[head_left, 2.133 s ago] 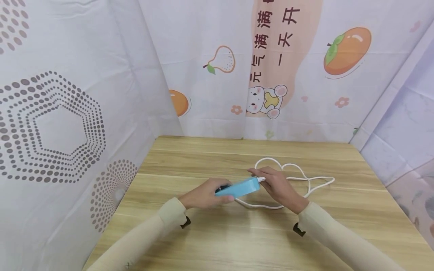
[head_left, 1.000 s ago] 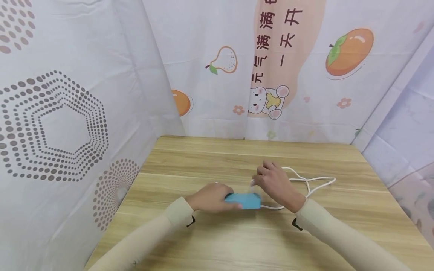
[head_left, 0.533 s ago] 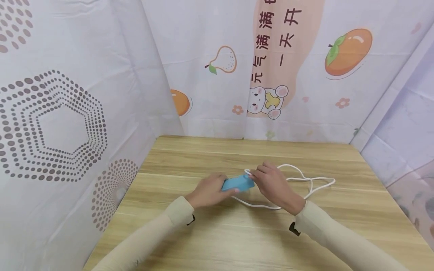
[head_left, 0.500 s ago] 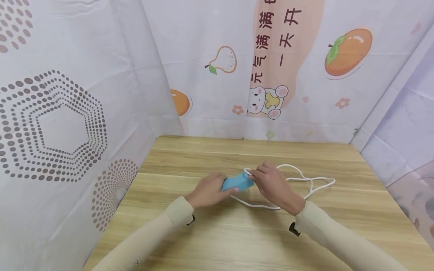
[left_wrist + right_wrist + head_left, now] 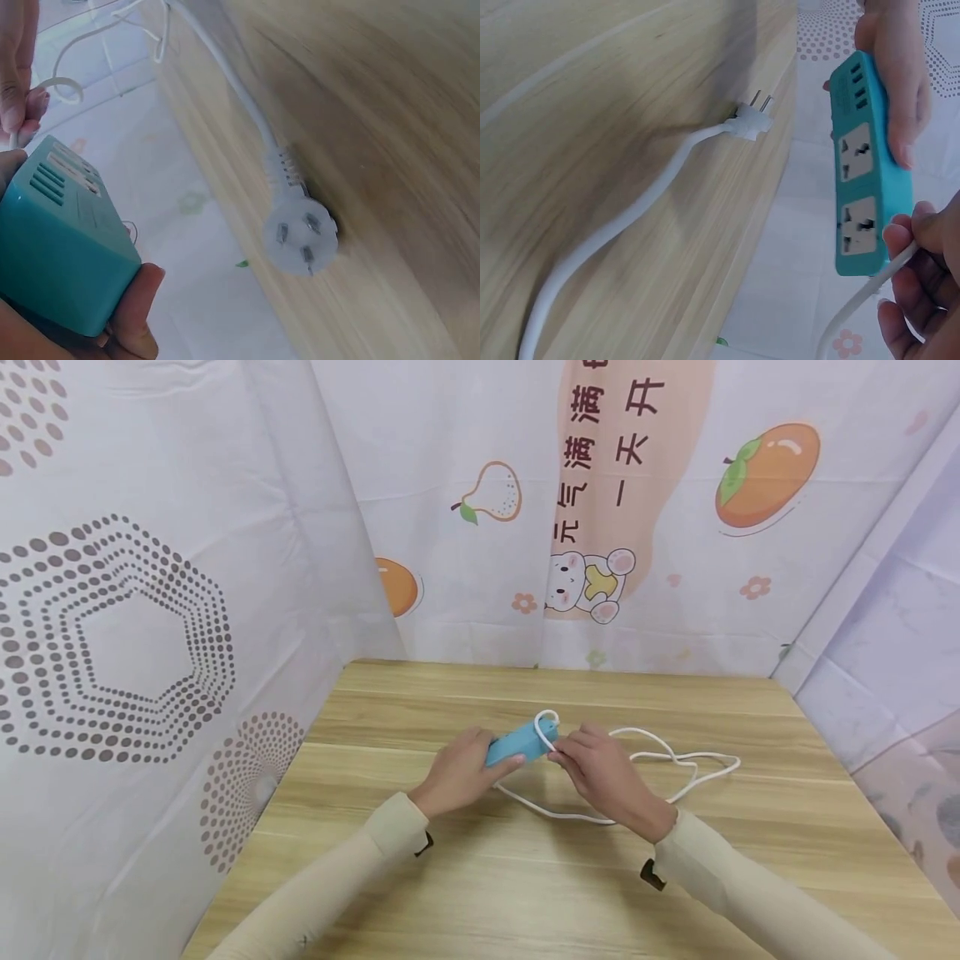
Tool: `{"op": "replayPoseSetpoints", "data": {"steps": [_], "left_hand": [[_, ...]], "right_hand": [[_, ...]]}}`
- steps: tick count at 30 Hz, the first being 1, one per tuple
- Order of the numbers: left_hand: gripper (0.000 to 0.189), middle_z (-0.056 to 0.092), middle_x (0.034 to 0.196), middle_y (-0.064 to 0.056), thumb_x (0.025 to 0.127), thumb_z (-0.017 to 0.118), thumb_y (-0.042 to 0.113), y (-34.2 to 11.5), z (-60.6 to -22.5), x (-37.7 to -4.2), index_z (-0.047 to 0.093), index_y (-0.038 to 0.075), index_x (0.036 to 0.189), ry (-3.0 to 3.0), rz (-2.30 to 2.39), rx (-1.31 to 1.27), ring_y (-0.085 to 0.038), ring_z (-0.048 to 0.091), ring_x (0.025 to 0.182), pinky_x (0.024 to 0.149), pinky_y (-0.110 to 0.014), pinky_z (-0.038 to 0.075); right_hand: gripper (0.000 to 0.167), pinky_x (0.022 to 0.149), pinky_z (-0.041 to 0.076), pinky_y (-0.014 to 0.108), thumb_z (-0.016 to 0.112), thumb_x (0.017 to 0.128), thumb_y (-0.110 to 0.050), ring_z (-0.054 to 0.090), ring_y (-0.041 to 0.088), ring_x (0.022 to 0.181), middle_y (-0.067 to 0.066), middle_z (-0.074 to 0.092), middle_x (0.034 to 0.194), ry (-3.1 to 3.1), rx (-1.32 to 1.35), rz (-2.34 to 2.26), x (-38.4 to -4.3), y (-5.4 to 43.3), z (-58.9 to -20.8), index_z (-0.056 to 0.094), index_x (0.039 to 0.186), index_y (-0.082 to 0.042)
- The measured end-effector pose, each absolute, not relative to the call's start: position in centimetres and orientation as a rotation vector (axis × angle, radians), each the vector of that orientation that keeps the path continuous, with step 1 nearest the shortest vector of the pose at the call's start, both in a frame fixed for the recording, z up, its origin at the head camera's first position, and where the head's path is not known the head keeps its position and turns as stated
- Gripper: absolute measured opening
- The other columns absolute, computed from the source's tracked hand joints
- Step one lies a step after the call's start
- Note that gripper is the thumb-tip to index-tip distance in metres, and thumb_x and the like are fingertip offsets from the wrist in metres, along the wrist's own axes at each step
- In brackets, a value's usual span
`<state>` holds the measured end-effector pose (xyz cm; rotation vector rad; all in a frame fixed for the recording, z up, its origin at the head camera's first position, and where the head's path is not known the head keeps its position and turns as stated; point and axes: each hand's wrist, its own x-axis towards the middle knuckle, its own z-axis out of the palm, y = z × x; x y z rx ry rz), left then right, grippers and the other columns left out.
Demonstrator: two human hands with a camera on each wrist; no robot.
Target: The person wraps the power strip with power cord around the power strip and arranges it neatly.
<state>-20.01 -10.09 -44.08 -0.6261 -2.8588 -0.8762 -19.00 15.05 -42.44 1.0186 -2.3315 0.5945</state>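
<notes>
A blue-green power strip (image 5: 517, 743) is held up over the table by my left hand (image 5: 461, 772), thumb on one long side and fingers on the other. In the right wrist view the power strip (image 5: 861, 240) shows two white socket panels and several small slots. My right hand (image 5: 607, 777) pinches the white cord (image 5: 542, 735) close to the strip's far end, where it bends into a small loop. On the tabletop lies the cord's three-pin plug (image 5: 300, 236), seen pins-out in the left wrist view; in the head view my left hand hides it.
The wooden table (image 5: 480, 877) carries the rest of the white cord, lying in loose loops (image 5: 697, 756) right of my right hand and in a curve below both hands. Printed curtains (image 5: 450, 610) hang behind the table and along both sides.
The power strip, lower and level a second ago, has risen and tilted, its right end upward. My right hand keeps pinching the cord, which now arches in a visible loop at the strip's end.
</notes>
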Motion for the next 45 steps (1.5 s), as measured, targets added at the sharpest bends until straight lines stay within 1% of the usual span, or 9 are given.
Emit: {"op": "replayPoseSetpoints", "data": {"steps": [9,14,22,28,31,35,39,42,45], "left_hand": [[0.059,0.063,0.105,-0.002,0.097,0.063,0.059,-10.3,-44.3,-20.4,0.068,0.005,0.12,-2.761,-1.017,-0.63,-0.015,0.058,0.087,0.073,-0.035,0.05],[0.061,0.065,0.106,0.0,0.096,0.065,0.059,-10.6,-44.0,-20.6,0.069,0.005,0.124,-2.756,-1.309,-0.641,-0.015,0.062,0.088,0.075,-0.035,0.054],[0.056,0.071,0.112,-0.002,0.094,0.071,0.055,-11.3,-43.6,-20.8,0.072,0.009,0.125,-2.714,-1.674,-0.662,-0.021,0.066,0.093,0.078,-0.035,0.056],[0.049,0.071,0.113,-0.002,0.098,0.068,0.05,-11.6,-43.8,-20.8,0.073,0.008,0.123,-2.713,-1.814,-0.743,-0.02,0.064,0.095,0.082,-0.037,0.055],[0.046,0.071,0.117,0.0,0.099,0.066,0.051,-11.7,-43.8,-20.6,0.074,0.012,0.123,-2.727,-1.852,-0.781,-0.02,0.063,0.099,0.087,-0.038,0.053],[0.041,0.07,0.116,0.003,0.101,0.064,0.049,-11.9,-43.9,-20.5,0.075,0.015,0.12,-2.739,-1.822,-0.949,-0.019,0.062,0.099,0.087,-0.037,0.052],[0.033,0.07,0.11,0.006,0.101,0.065,0.042,-11.9,-43.6,-20.4,0.076,0.017,0.118,-2.727,-1.718,-1.237,-0.015,0.062,0.095,0.084,-0.032,0.053],[0.028,0.068,0.102,0.009,0.1,0.067,0.041,-11.9,-43.3,-20.4,0.077,0.019,0.115,-2.717,-1.587,-1.44,-0.012,0.061,0.09,0.078,-0.029,0.052],[0.029,0.065,0.094,0.01,0.098,0.069,0.044,-11.8,-43.0,-20.4,0.077,0.02,0.111,-2.73,-1.435,-1.561,-0.009,0.058,0.082,0.072,-0.026,0.05]], "right_hand": [[0.008,0.061,0.04,0.027,0.074,0.095,-0.013,0.042,0.012,0.071,-0.003,0.069,0.081,-2.284,1.07,0.633,-19.2,15.8,-43.5,0.075,0.091,-0.007],[0.006,0.061,0.04,0.025,0.073,0.096,-0.013,0.04,0.01,0.074,-0.006,0.07,0.084,-2.291,1.094,0.672,-19.2,16.3,-43.9,0.077,0.093,-0.009],[0.005,0.066,0.042,0.025,0.075,0.093,-0.015,0.045,0.011,0.08,-0.009,0.074,0.091,-2.232,1.199,0.725,-19.6,17.0,-44.5,0.079,0.096,-0.015],[0.018,0.071,0.045,0.024,0.064,0.1,-0.027,0.048,0.01,0.088,-0.013,0.074,0.102,-2.235,1.286,0.747,-19.7,17.2,-44.5,0.079,0.099,-0.018],[0.01,0.075,0.05,0.029,0.072,0.095,-0.02,0.052,0.014,0.093,-0.01,0.075,0.104,-2.245,1.325,0.718,-19.7,17.2,-44.5,0.08,0.099,-0.017],[0.018,0.075,0.055,0.036,0.088,0.076,-0.002,0.057,0.018,0.091,-0.002,0.074,0.095,-2.265,1.337,0.596,-19.7,17.2,-44.4,0.08,0.09,-0.011],[0.032,0.067,0.053,0.029,0.092,0.067,0.007,0.053,0.011,0.079,-0.001,0.065,0.09,-2.309,1.328,0.569,-19.6,17.2,-44.2,0.079,0.091,-0.01],[0.036,0.065,0.048,0.024,0.091,0.071,0.001,0.046,0.007,0.077,-0.007,0.068,0.096,-2.308,1.41,0.557,-19.7,17.1,-44.1,0.078,0.1,-0.017],[0.028,0.066,0.044,0.023,0.089,0.076,-0.008,0.042,0.008,0.077,-0.012,0.073,0.096,-2.264,1.497,0.467,-19.9,16.9,-44.2,0.076,0.099,-0.019]]}}
